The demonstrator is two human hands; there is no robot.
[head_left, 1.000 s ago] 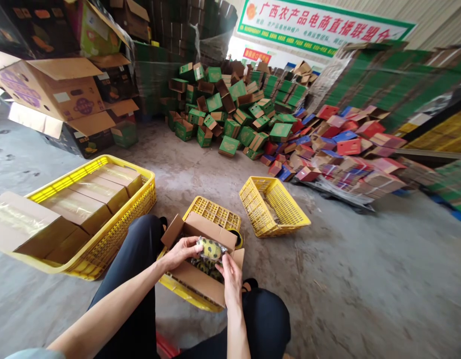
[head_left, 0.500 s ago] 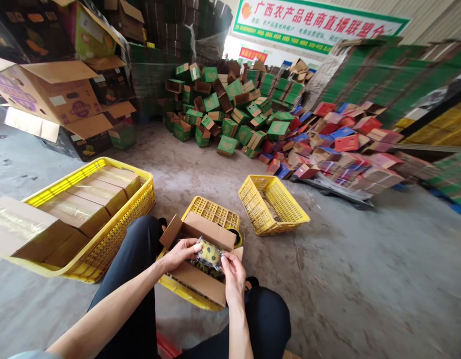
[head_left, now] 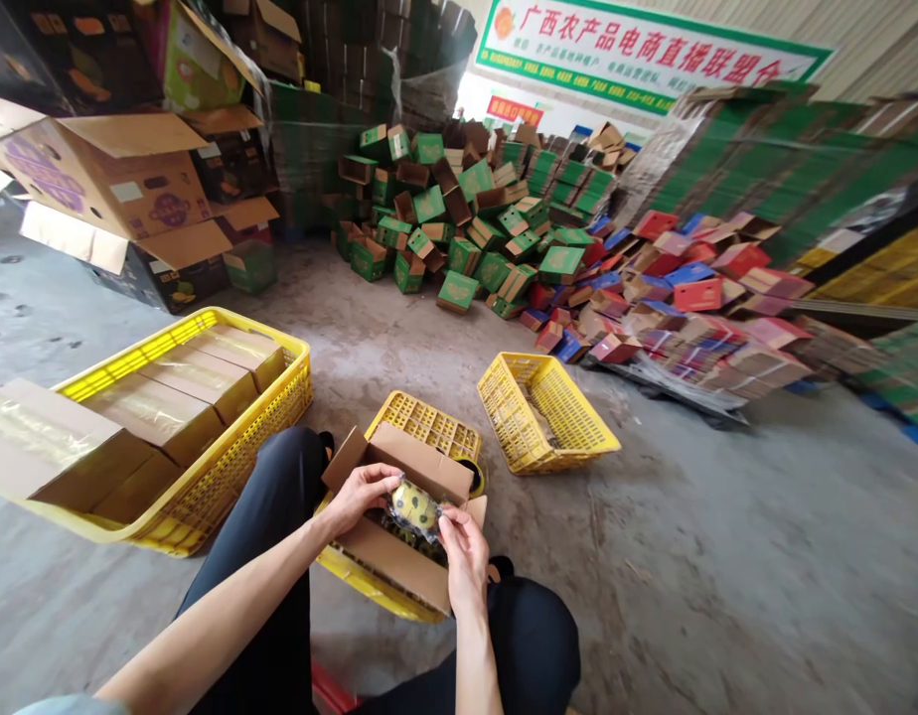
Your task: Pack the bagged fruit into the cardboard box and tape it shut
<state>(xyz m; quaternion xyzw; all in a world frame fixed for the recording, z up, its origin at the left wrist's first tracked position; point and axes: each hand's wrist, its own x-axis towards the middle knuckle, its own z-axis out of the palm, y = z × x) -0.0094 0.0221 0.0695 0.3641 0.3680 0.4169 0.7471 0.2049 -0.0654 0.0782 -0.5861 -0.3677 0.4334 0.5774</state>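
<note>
Two bare hands are holding one spotted yellow item between them, each pinching an end of its clear, crinkled wrapper. The left hand is gripping the upper left end with thumb and fingers, while the right hand is clamping the lower right end, so the item is tilting slightly down to the right. It is hanging just above the mouth of an open carton, whose flaps are spreading outward; the dark contents underneath are mostly hiding behind the hands and the item.

The carton is resting on a yellow perforated crate between the person's dark-trousered knees. A round black-and-yellow roll is sitting just beside the carton's far right corner. Off to the left, a larger yellow basket is holding several taped cartons — the nearest one is lying higher than the others. Ahead on the right, a smaller yellow basket is standing apart on the concrete floor.

Farther back, green boxes are lying in a loose heap, with red and blue boxes spilling beside them — and a red-lettered banner is hanging above.
</note>
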